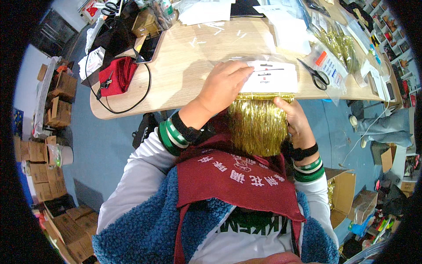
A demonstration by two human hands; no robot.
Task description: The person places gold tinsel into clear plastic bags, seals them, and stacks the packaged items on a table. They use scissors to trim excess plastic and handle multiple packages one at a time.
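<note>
A gold tinsel fringe [258, 127] hangs over the table's front edge in front of a dark red apron. Its folded gold top band lies along the lower edge of a white printed card [273, 81], which seems to be in a clear plastic sleeve. My left hand [227, 82] rests on the upper left part of the card, fingers bent over it. At the fringe's right side, my right hand [291, 112] grips the band, thumb on top and fingers hidden beneath. Black-handled scissors [316, 76] lie to the right of the card.
Plastic packets and another gold tinsel bundle [339, 46] are at the right. White papers [207, 11] lie at the back. A red cloth [120, 74], a smartphone [149, 48] and a looped black cable [150, 84] occupy the left. An open cardboard box [344, 198] stands at lower right.
</note>
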